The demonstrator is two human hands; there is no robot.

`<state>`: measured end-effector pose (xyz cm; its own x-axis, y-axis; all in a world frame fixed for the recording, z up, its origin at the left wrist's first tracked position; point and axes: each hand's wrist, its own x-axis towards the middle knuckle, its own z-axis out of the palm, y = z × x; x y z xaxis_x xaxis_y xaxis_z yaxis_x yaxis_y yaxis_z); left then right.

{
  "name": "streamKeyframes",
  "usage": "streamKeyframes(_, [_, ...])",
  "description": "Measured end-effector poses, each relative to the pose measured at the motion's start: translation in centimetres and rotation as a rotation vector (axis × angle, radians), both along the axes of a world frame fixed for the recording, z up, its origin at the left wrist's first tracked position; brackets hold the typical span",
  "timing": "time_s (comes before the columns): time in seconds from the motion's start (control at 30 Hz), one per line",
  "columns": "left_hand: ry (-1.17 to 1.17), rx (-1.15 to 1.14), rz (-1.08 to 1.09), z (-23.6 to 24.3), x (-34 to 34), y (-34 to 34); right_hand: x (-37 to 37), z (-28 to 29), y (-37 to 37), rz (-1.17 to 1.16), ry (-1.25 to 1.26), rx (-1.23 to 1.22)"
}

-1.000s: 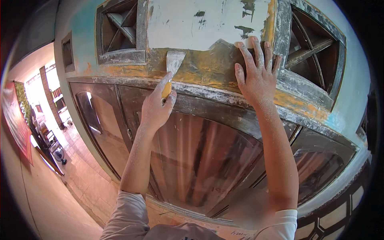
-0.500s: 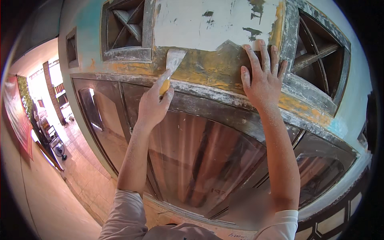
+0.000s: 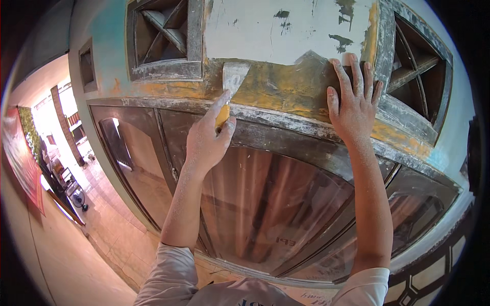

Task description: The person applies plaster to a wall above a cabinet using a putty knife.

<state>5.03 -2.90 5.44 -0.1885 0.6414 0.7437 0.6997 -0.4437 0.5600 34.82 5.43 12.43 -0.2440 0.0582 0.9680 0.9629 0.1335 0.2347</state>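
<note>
A dark fan [image 3: 77, 198], a reddish sheet [image 3: 23, 158] and a tiled floor [image 3: 112, 242] show at left.

Putty knife [image 3: 232, 90]: blade of metal, whitish-smeared, dull; handle [image 3: 222, 116] yellow, apparently plastic, smooth.
White wall coat [image 3: 250, 35]: matt, mostly smooth, flaked through in dark patches.
Ochre-brown wall band [image 3: 286, 91]: rough, mottled, bare of white.
Vent frame [image 3: 168, 71]: wood, rough, paint-scuffed grey.
Ledge [image 3: 286, 120]: wood, streaked white, worn.
Window pane [image 3: 245, 196]: glass, glossy, reflective.
Floor [image 3: 115, 245]: tile, light sheen.
Sleeve [image 3: 171, 268]: cloth, matt, creased.
</note>
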Motion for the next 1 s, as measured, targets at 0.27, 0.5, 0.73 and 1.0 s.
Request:
streamKeyframes(0.27, [0.067, 0.081, 0.005, 0.3, -0.4, 0.9, -0.8, 0.9, 0.3, 0.001, 0.017, 0.016])
streamKeyframes(0.5, [0.033, 0.146, 0.025, -2.1, -3.3, 1.8, -5.4, 7.2, 1.2, 0.035, -0.002, 0.125])
streamKeyframes(0.73, [0.091, 0.122, 0.035, -0.5, -5.9, 2.1, -7.1, 7.1, 1.8, -0.008, 0.006, 0.174])
streamKeyframes(1.0, [0.095, 0.277, -0.015, -1.6, -5.9, 4.1, -6.8, 6.9, 2.5, -0.037, -0.028, 0.237])
